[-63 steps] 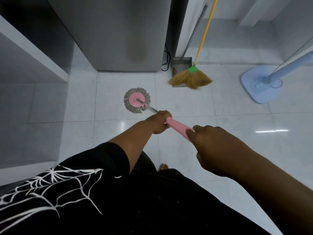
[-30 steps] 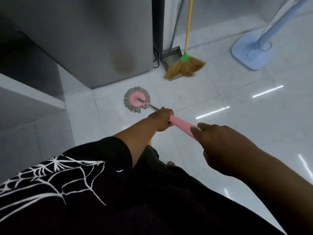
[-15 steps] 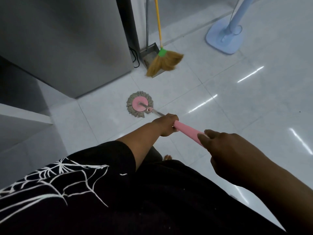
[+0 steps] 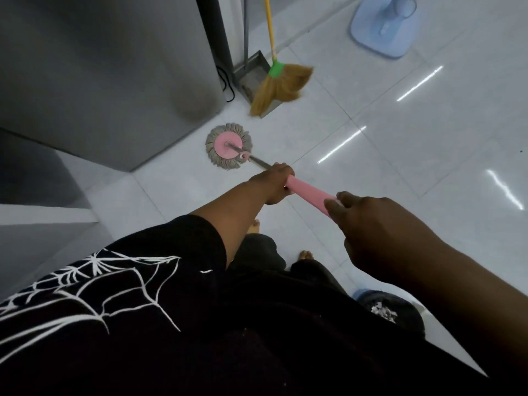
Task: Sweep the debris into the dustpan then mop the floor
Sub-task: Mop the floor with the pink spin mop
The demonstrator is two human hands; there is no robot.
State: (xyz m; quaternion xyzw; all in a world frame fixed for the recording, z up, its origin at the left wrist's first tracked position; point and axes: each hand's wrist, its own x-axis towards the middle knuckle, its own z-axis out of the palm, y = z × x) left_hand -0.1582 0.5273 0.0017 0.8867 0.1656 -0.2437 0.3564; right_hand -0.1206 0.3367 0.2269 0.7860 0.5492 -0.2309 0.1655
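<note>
Broom handle (image 4: 270, 30), fan pole (image 4: 394, 7) beyond top edge

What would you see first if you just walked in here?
The round pink mop head with its grey fringe, on the white floor tiles mid-picture. Its pink handle runs back to the left hand and right hand, which both grip it. Behind, a yellow-handled broom stands with a metal dustpan.
</note>
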